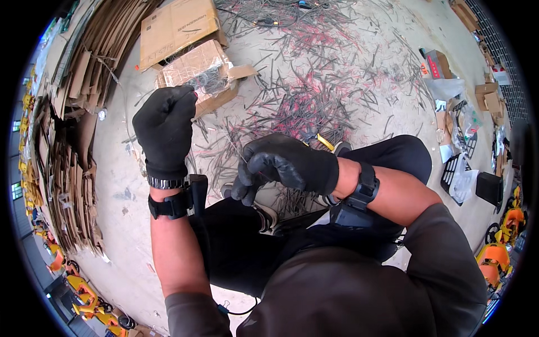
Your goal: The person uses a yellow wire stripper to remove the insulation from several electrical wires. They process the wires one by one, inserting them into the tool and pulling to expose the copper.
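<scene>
My left hand (pixel 166 126), in a black work glove, is closed in a fist near a cardboard box (pixel 191 63). A tiny red bit of wire shows at its fingertips; most of what it grips is hidden. In front of my body, my right hand (pixel 286 164), gloved too, has curled fingers pinched around a thin wire (pixel 236 146), with a speck of red at the fingers. Beyond it, pliers (pixel 318 140) with yellow handle grips lie on a heap of black and red wire scraps (pixel 309 109). Clear plastic and dark strands lie on the box.
Stacks of flattened cardboard (pixel 69 181) line the left side. A larger carton (pixel 181 31) stands behind the box. Packaging, plastic and black grilles (pixel 452 172) litter the right. Yellow-orange vehicles (pixel 494 257) stand at the outer edges. My shoes and bent knees frame the scraps.
</scene>
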`<state>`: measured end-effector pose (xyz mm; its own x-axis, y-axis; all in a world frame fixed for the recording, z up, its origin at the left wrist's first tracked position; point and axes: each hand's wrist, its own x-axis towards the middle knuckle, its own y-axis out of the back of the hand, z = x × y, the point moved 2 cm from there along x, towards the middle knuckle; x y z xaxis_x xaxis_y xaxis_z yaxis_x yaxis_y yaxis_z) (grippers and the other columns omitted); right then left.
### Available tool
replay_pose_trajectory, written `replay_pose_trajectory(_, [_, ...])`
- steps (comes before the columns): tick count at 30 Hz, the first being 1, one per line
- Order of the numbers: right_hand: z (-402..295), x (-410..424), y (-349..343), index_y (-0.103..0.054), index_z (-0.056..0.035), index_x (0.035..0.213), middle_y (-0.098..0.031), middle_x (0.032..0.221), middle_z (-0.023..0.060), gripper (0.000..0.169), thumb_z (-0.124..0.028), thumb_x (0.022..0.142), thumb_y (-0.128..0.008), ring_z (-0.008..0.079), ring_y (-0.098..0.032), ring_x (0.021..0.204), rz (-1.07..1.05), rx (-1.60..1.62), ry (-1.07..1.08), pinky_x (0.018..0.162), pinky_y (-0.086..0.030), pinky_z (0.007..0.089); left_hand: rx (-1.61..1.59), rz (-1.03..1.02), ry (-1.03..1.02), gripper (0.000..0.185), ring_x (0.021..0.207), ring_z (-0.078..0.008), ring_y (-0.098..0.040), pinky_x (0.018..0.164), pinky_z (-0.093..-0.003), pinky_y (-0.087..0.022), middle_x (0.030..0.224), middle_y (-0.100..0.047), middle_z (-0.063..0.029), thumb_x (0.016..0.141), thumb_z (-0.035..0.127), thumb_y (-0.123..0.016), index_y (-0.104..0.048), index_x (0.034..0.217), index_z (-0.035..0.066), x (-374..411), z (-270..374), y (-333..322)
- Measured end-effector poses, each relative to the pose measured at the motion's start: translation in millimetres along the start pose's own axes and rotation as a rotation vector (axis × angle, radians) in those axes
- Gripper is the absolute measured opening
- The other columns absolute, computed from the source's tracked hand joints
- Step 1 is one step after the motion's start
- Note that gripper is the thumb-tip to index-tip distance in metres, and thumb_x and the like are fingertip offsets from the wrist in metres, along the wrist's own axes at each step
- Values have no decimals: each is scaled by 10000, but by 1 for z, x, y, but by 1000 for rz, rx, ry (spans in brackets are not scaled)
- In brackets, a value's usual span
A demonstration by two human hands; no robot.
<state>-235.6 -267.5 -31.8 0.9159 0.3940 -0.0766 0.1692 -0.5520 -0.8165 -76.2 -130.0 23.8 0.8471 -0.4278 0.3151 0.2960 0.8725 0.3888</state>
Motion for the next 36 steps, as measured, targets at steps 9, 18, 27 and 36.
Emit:
replay_pose_trajectory(9, [14, -6, -5, -616, 65, 886, -682, 976, 248, 200, -65, 948, -478, 355, -698, 920, -35, 37, -21, 799, -584, 425, 61, 107, 41, 125, 710, -69, -587, 658, -210, -460, 830, -699, -28, 844, 21, -725, -729, 961, -23, 16, -23, 28])
replay_pose_trajectory(18, [16, -16, -14, -639, 68, 884, -692, 933, 236, 191, -88, 939, -542, 313, -710, 839, -40, 26, -82, 771, -584, 396, 146, 300, 0, 89, 545, -28, -470, 506, -202, -343, 693, -646, 23, 816, 56, -761, -754, 893, 11, 27, -51, 56])
replay_pose_trajectory(27, [27, -29, -11, -578, 40, 940, -651, 1012, 182, 167, -87, 910, -682, 276, -694, 984, -168, -64, -48, 806, -598, 371, 206, 524, 77, 107, 497, -51, -446, 481, -225, -322, 639, -614, 15, 795, 53, -765, -764, 889, 3, 37, -81, 103])
replay_pose_trajectory(36, [34, -42, -6, -583, 41, 928, -680, 1021, 220, 113, -34, 895, -661, 290, -710, 951, -170, -135, -131, 778, -604, 383, 201, 631, 224, 101, 490, -92, -447, 481, -244, -333, 572, -561, 1, 776, 53, -764, -745, 834, -28, 31, -105, 140])
